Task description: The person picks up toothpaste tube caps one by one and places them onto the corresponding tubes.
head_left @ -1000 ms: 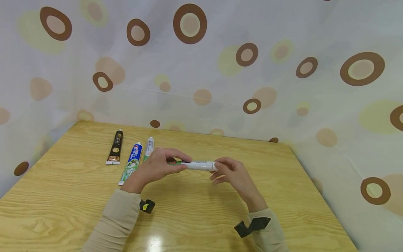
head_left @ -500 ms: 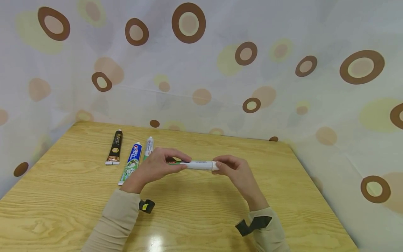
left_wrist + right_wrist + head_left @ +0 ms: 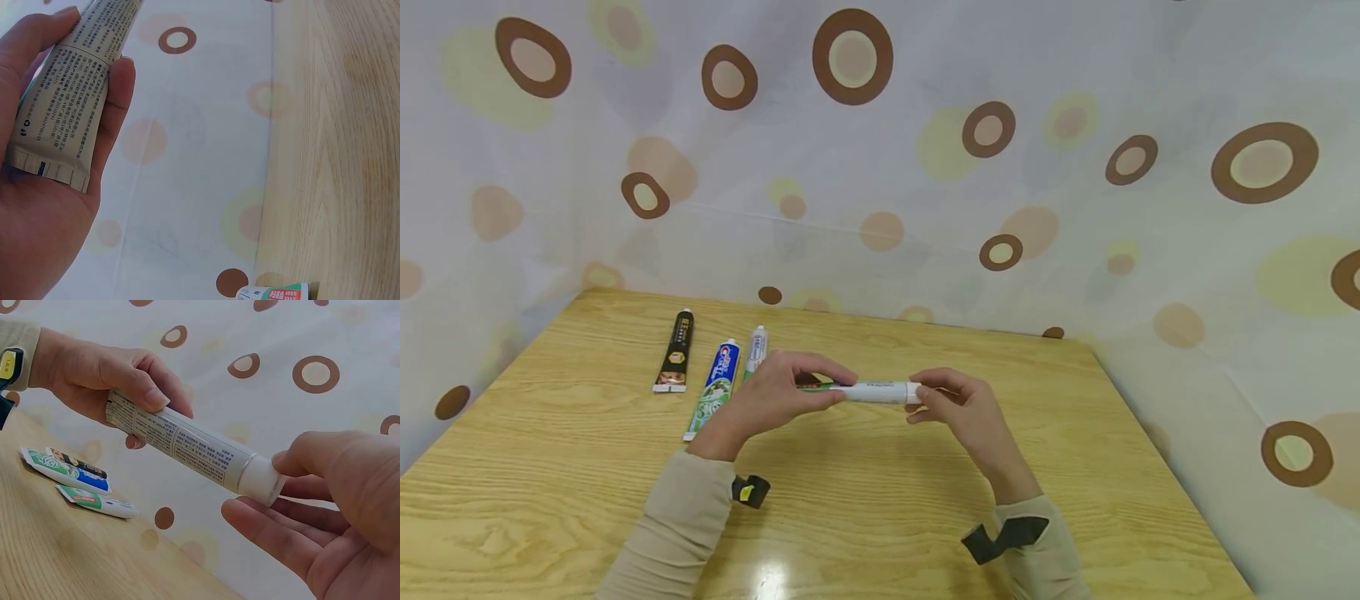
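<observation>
A white and green toothpaste tube [image 3: 876, 392] is held level above the table, its printed back showing in the right wrist view. My left hand [image 3: 775, 393] grips its flat crimped end between thumb and fingers; the left wrist view shows that end near the palm [image 3: 47, 231]. At the other end sits a white cap [image 3: 260, 480], still on the tube. My right hand [image 3: 966, 417] pinches this cap, thumb on one side and index finger on the other, while its remaining fingers spread below, as the right wrist view shows.
On the left of the wooden table [image 3: 865, 508] lie a black toothpaste tube [image 3: 676, 350], a blue and green toothpaste tube [image 3: 715, 387] and a white and green toothpaste tube [image 3: 757, 348], the last partly behind my left hand. A dotted curtain [image 3: 880, 167] borders the table's back and sides.
My right fingers have shifted on the cap, curling in closer and then loosening slightly. The tube and my left hand have stayed almost in place.
</observation>
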Demonstrator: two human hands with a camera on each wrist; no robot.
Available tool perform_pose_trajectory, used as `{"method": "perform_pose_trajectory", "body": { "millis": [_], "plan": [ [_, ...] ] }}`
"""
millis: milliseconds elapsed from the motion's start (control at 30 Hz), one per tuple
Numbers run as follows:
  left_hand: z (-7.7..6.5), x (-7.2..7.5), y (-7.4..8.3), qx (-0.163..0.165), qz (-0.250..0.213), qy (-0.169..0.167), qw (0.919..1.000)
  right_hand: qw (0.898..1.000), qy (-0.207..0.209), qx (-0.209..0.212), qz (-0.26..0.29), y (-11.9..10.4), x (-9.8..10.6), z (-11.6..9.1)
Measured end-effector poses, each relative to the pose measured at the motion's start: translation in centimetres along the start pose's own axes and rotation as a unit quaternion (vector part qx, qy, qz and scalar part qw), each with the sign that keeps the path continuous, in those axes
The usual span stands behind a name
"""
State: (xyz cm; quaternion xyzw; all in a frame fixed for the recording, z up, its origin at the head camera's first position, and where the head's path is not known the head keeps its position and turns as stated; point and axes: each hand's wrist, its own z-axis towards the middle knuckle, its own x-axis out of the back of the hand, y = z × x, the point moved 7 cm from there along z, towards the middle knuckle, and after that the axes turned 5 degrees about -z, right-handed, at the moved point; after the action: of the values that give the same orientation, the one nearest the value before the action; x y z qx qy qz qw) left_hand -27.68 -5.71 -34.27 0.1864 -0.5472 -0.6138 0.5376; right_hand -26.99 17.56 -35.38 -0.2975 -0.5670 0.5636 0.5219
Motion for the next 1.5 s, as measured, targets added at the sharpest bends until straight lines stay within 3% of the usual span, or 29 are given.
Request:
{"method": "perform_pose_trajectory", "body": {
  "millis": [300,467,933,1167,1367,1500],
  "plan": [
    [0.0,-0.2,0.3,-0.006,-0.007,-0.003,1.0000,0.997,0.044,0.009,-0.066,-0.5,0.5,-0.2],
    [0.0,-0.1,0.3,-0.007,-0.008,0.001,0.9999,0.997,0.037,0.021,-0.060,-0.7,0.5,-0.3],
    [0.0,-0.4,0.5,-0.024,-0.015,-0.008,0.9996,0.997,0.036,-0.002,-0.067,-0.5,0.5,-0.2],
    [0.0,-0.4,0.5,-0.015,-0.016,-0.008,0.9997,0.997,0.035,-0.014,-0.067,-0.4,0.4,-0.2],
    [-0.1,-0.3,0.4,0.003,-0.027,-0.006,0.9996,0.997,0.020,0.011,-0.071,-1.0,0.2,-0.3],
    [-0.1,-0.3,0.5,0.007,-0.032,-0.007,0.9994,0.996,0.034,0.016,-0.077,-1.2,0.2,-0.4]
  ]
}}
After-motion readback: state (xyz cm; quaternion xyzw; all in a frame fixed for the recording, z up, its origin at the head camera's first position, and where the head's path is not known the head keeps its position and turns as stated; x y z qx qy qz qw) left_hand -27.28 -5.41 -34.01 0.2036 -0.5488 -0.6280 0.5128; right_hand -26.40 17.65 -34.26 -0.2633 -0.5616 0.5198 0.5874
